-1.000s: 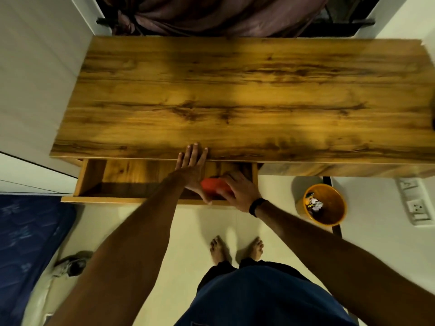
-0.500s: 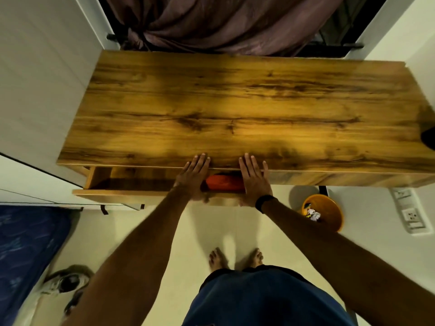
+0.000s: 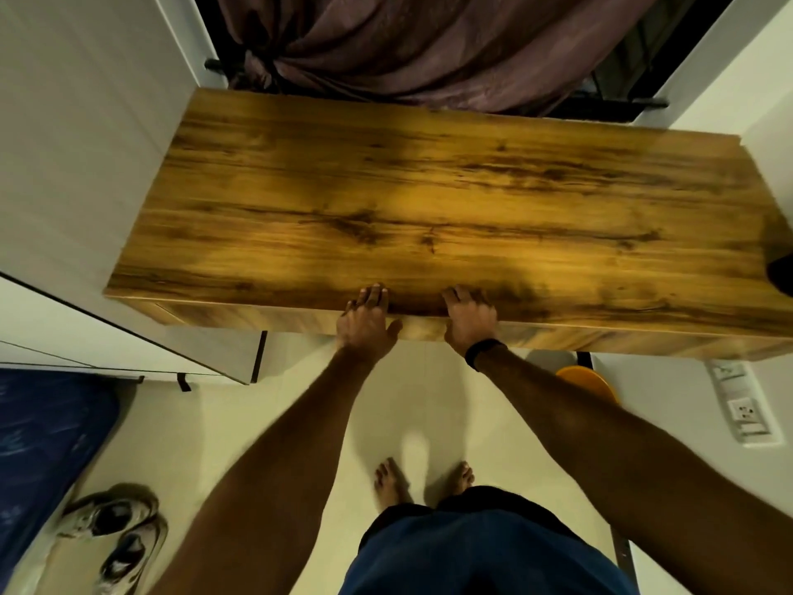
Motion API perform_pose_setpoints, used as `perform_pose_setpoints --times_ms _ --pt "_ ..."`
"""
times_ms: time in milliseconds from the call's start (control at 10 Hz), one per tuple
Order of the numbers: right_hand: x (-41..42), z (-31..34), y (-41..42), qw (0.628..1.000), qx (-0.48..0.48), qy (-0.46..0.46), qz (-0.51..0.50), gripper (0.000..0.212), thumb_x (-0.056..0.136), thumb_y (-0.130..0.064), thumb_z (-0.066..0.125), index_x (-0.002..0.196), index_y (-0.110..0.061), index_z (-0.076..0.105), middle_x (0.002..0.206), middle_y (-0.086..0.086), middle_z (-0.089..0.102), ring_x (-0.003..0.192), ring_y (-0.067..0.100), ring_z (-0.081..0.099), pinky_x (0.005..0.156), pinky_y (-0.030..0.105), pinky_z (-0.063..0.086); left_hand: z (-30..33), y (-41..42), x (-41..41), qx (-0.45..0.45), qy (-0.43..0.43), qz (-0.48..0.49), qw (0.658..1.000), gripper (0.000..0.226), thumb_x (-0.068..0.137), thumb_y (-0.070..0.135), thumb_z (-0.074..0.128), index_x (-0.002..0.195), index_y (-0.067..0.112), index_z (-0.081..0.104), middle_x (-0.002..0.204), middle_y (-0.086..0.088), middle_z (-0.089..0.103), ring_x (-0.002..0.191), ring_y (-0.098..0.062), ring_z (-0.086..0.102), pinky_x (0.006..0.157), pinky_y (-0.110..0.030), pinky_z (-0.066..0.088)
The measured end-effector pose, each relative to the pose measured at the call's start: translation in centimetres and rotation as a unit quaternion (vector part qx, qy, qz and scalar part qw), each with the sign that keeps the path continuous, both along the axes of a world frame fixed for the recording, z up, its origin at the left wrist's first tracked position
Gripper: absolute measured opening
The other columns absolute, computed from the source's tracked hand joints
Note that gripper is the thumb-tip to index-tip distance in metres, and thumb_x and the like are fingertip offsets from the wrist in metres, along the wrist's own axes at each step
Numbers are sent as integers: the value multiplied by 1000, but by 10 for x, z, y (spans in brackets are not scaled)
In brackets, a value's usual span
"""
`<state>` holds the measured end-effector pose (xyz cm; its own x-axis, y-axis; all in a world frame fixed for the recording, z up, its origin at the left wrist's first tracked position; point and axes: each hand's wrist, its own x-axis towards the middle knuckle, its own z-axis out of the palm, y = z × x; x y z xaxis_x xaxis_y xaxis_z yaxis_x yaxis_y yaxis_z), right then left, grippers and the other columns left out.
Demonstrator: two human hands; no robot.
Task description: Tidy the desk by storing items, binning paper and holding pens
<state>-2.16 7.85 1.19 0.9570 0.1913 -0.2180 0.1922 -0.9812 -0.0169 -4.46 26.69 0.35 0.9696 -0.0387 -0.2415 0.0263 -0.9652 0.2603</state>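
The wooden desk (image 3: 429,199) fills the middle of the head view, its top bare. Its drawer front (image 3: 266,322) sits flush under the desk's near edge, closed. My left hand (image 3: 364,322) and my right hand (image 3: 470,319) press flat against that front, fingertips curled over the desk's edge, holding nothing. A dark band circles my right wrist. The red object seen in the drawer earlier is hidden inside. The orange bin (image 3: 588,382) stands on the floor under the desk's right part, mostly covered by my right forearm.
A purple curtain (image 3: 407,49) hangs behind the desk. White cupboard doors (image 3: 86,165) stand at the left. A blue mattress (image 3: 43,444) and a pair of shoes (image 3: 111,538) lie at the lower left. Wall sockets (image 3: 742,412) are at the right. My bare feet stand on the pale floor.
The drawer slid from open to fully closed under both hands. The red object went out of sight inside it. My right hand let go of it and moved to the drawer front.
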Motion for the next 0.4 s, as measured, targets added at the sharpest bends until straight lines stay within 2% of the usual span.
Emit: perform_pose_setpoints --times_ms 100,200,300,400 --pt "4 -8 -22 998 49 35 24 81 85 -62 50 151 -24 24 159 3 17 142 33 22 110 51 32 -14 -5 -9 10 -8 -2 1000 87 92 68 28 157 15 3 165 -6 2 151 -27 3 122 -44 10" --pt "5 -26 -46 995 37 61 72 87 83 -76 11 154 -28 -3 162 -2 -11 150 25 -8 120 51 1 -24 -13 -12 14 3 28 1000 100 81 80 10 156 16 0 164 -5 -1 151 -27 -2 122 -48 2" --pt "8 -23 -51 994 47 75 64 82 84 -75 -3 153 -32 -7 162 -5 -15 149 21 -12 119 51 -4 -20 -24 -2 6 28 46 999 104 78 85 10 156 17 -3 164 -5 -6 151 -29 -7 120 -54 -2" --pt "24 -24 -66 994 76 76 18 71 94 -66 12 154 -32 -6 161 -5 -16 149 20 -14 119 51 -6 -19 -37 21 10 62 48 997 103 81 85 16 154 19 -14 162 -6 -18 149 -31 -16 115 -61 -9"
